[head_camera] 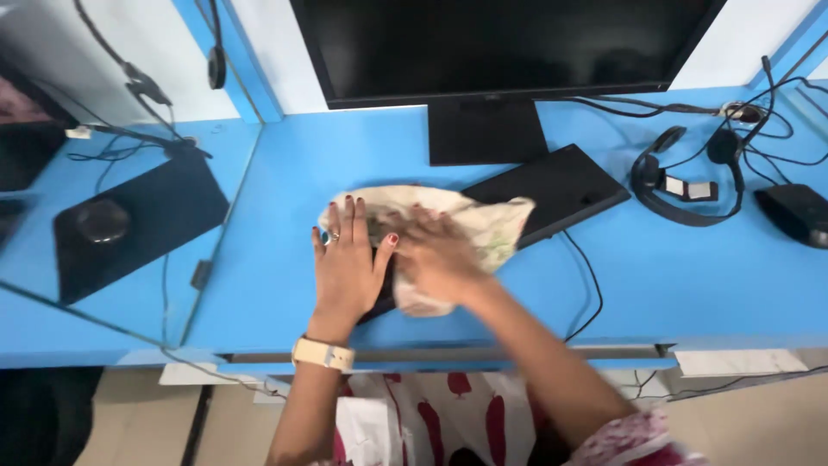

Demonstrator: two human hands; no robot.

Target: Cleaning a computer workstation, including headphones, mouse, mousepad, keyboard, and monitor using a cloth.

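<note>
Under cloth (pixel 448 220), keyboard (pixel 552 190) half-hidden

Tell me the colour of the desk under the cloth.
Bright blue desk, clearest in the head view.

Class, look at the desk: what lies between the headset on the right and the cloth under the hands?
In the head view, a black keyboard lies between the headset and the cloth, on the blue desk.

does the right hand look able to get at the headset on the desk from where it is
Probably yes: the right hand lies on the cloth, and between it and the headset is bare blue desk, with only the flat keyboard to pass over.
</note>
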